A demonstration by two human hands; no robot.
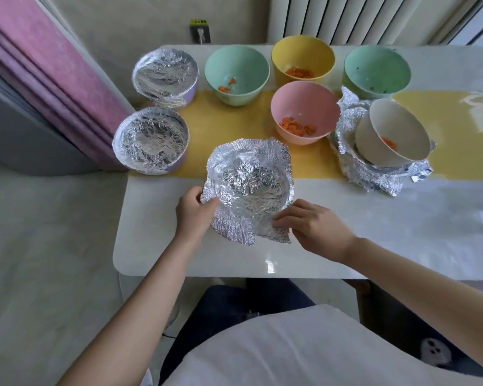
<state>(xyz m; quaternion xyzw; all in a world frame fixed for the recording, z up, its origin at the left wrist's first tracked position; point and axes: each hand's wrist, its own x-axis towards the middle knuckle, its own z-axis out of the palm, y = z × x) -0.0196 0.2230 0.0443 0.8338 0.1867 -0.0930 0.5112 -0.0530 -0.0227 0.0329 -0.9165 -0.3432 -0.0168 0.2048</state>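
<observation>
Pink bowl (pixel 304 98) and yellow bowl (pixel 301 52) hold carrot pieces (pixel 297 128).

Glossy white tabletop (pixel 346 246), yellow band (pixel 234 121) across it. Left: far foil-covered bowl (pixel 165 75), near foil-covered bowl (pixel 151 140). Then green bowl (pixel 237 73), yellow bowl (pixel 303 57), pink bowl (pixel 304 110), second green bowl (pixel 377 71). Beige bowl (pixel 393 132) tilts on crumpled foil (pixel 374 174). Dished foil sheet (pixel 248 188) up front

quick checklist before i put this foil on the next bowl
1. The left hand grips the foil sheet at its edge: ok.
2. The right hand pinches its near corner: ok.
3. The foil sheet is free of tears: cannot tell.
4. The pink bowl is uncovered and upright: ok.
5. The white bowl is upright: not ok, it tilts on a foil pile.
</observation>
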